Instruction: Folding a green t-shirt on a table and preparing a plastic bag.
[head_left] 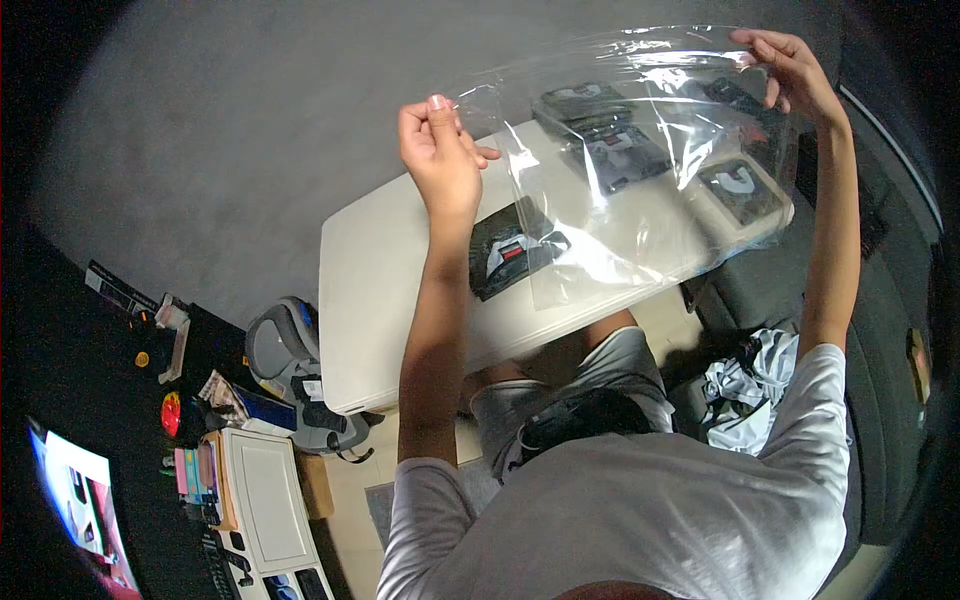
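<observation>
A large clear plastic bag (590, 235) is stretched between my raised hands, above the white table (365, 270). My left hand (440, 155) pinches its upper left edge between thumb and fingers. At the far right, my right hand (790, 75) grips the opposite upper edge. The plastic hangs down towards the table's near edge, glossy with reflections. Partly behind it lies a flat dark folded item (498, 255) with a white and red print. Through the film show more dark folded items in a stack (615, 155) and another dark flat item (740, 190) at the table's right end.
A grey sofa (880, 400) stands on the right, with crumpled pale shiny fabric (750, 390) on it. To the left are a grey seat (285, 345), a white cabinet (270, 490) and a lit screen (85, 500). A grey wall rises behind the table.
</observation>
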